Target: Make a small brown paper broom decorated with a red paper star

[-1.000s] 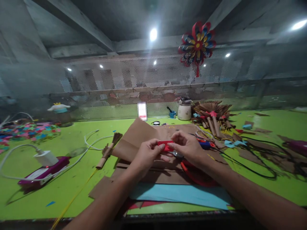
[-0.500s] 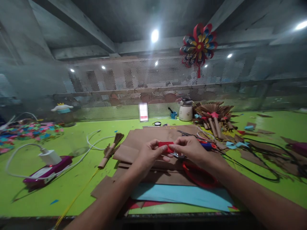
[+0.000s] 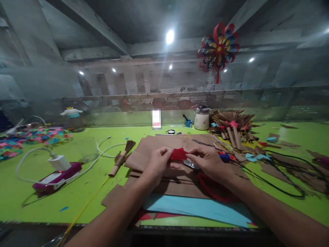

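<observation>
well, the red paper (image 3: 178, 154) is held up over the brown paper pile (image 3: 174, 187), stretched between two hands. the left hand (image 3: 158, 164) has thumb and fingers pinched on the paper's left end, and the right hand (image 3: 207, 159) pinches the right end; a lower finger of the left hand sticks out loose beneath it. the scissors (image 3: 209, 191), with red handles, are on the right side of the pile, partly hidden by the right hand and forearm. a strip of light blue paper (image 3: 195, 207) lies along the near edge of the pile, with red scraps (image 3: 164, 215) poking out below. just left of the pile is a small brown paper bundle (image 3: 120, 159) with a frayed top, and yellow string (image 3: 84, 210) trails from its lower end. farther left of the pile, a white plug (image 3: 59, 163) sits in a purple power strip (image 3: 69, 172). behind the pile stand a phone (image 3: 156, 119) and a white bottle (image 3: 202, 119). the green table (image 3: 95, 202) spreads under the pile.
</observation>
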Available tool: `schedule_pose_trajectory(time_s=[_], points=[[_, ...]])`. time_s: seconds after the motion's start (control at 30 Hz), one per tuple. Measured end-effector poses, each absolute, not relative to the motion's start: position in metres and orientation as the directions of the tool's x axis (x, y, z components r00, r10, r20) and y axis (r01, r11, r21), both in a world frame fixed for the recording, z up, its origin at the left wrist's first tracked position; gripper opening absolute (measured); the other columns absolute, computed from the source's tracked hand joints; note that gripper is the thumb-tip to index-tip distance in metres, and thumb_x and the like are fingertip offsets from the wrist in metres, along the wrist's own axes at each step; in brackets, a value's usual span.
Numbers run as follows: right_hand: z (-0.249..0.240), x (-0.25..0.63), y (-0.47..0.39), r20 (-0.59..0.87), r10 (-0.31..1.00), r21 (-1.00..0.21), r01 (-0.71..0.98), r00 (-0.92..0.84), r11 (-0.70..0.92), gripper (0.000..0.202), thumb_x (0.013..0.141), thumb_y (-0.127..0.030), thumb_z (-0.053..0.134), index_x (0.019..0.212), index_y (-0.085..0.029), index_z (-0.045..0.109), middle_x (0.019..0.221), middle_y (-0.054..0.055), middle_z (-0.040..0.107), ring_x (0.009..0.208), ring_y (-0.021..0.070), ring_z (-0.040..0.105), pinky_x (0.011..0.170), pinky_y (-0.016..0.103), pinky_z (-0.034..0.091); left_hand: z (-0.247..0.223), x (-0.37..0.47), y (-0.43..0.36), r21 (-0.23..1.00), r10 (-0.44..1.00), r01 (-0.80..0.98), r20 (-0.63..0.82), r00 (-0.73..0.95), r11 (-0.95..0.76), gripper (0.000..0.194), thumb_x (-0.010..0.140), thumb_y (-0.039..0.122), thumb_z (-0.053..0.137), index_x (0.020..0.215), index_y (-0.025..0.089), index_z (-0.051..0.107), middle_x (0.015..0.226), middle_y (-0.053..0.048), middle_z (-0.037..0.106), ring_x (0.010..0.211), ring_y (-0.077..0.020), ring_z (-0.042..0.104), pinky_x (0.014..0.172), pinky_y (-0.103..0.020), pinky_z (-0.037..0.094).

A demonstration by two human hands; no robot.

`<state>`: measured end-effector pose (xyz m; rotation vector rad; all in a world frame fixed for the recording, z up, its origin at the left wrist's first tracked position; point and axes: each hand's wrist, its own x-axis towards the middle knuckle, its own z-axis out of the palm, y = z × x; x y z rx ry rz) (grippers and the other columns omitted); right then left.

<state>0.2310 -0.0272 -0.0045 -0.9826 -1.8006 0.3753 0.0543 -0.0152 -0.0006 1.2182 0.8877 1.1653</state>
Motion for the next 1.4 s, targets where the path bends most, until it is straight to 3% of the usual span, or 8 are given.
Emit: schedule_pose_trajectory(time_s=[0.13,0.23,0.37,0.5,0.77,0.97,1.27,1.4], points=[[-0.003,0.227,-0.037,0.765,0.544,-0.398,0.411,-0.344,0.820,0.011,0.079,-0.017,0.053,0.079,-0.017,0.064,0.079,0.006,0.060,0.073,0.0148,0.056,0.067,0.027,0.046,-0.004,0.051,-0.010,0.975,0.986,-0.201,0.122,0.116,-0.097,0.021,0.070,0.030,0.062,0.068,0.011,0.054,0.062,-0.003,0.059,0.053,-0.0124,0.058,0.049,-0.024,0.049],[-0.001,0.225,-0.044,0.748,0.506,-0.357,0.383,-0.429,0.852,0.014,0.078,-0.016,0.054,0.089,-0.018,0.063,0.090,0.008,0.058,0.086,0.0165,0.055,0.077,0.030,0.045,-0.005,0.050,-0.007,0.974,0.989,-0.182,0.143,0.032,-0.135,0.023,0.063,0.031,0.068,0.065,0.011,0.056,0.059,-0.001,0.057,0.050,-0.0088,0.053,0.048,-0.020,0.044],[0.002,0.220,-0.043,0.633,0.735,-0.650,0.348,-0.242,0.675,0.021,0.078,-0.030,0.056,0.095,-0.018,0.059,0.094,0.008,0.060,0.083,0.0172,0.056,0.073,0.031,0.047,-0.001,0.051,-0.010,0.976,0.984,-0.133,0.171,-0.038,-0.175,0.025,0.059,0.032,0.071,0.065,0.011,0.058,0.052,0.001,0.054,0.047,-0.0068,0.047,0.046,-0.018,0.037],[-0.003,0.212,-0.033,0.282,0.952,-0.914,0.270,-0.120,0.304,0.032,0.071,-0.047,0.060,0.071,-0.015,0.057,0.056,0.001,0.056,0.048,0.0114,0.049,0.046,0.023,0.039,0.003,0.056,-0.017,0.976,0.981,-0.103,0.189,-0.030,-0.191,0.028,0.055,0.032,0.074,0.063,0.012,0.056,0.050,0.003,0.053,0.046,-0.0068,0.046,0.046,-0.019,0.034],[-0.009,0.210,-0.031,0.300,0.949,-0.927,0.204,-0.098,0.314,0.031,0.067,-0.042,0.064,0.057,-0.014,0.053,0.045,-0.005,0.044,0.042,0.0063,0.034,0.042,0.020,0.025,0.003,0.055,-0.017,0.972,0.987,-0.203,0.136,0.085,-0.117,0.027,0.061,0.036,0.069,0.066,0.013,0.056,0.058,0.001,0.055,0.050,-0.0079,0.049,0.050,-0.020,0.040],[-0.011,0.220,-0.023,0.294,0.955,-0.949,0.108,-0.044,0.297,0.032,0.068,-0.046,0.063,0.067,-0.014,0.058,0.053,-0.004,0.049,0.046,0.0074,0.038,0.044,0.020,0.030,0.002,0.049,-0.014,0.974,0.993,-0.202,0.113,0.042,-0.103,0.025,0.061,0.034,0.068,0.065,0.014,0.054,0.055,0.002,0.054,0.046,-0.0075,0.048,0.046,-0.019,0.038],[0.005,0.237,-0.023,0.350,0.936,-0.919,0.179,-0.040,0.351,0.033,0.069,-0.040,0.063,0.089,-0.013,0.061,0.062,0.000,0.058,0.048,0.0099,0.047,0.043,0.022,0.038,0.016,0.036,-0.006,0.964,0.963,-0.070,0.251,-0.096,-0.258,0.023,0.062,0.021,0.065,0.084,0.015,0.061,0.062,0.000,0.059,0.050,-0.0082,0.049,0.044,-0.018,0.035],[0.030,0.225,-0.055,0.545,0.771,-0.630,0.446,-0.331,0.636,0.042,0.075,-0.027,0.056,0.116,-0.018,0.053,0.093,0.007,0.064,0.074,0.0171,0.058,0.062,0.029,0.046,0.046,0.001,-0.023,0.949,0.954,0.097,0.300,0.022,-0.301,0.015,0.066,0.013,0.051,0.072,0.014,0.065,0.071,-0.005,0.061,0.052,-0.0088,0.050,0.048,-0.021,0.039]])
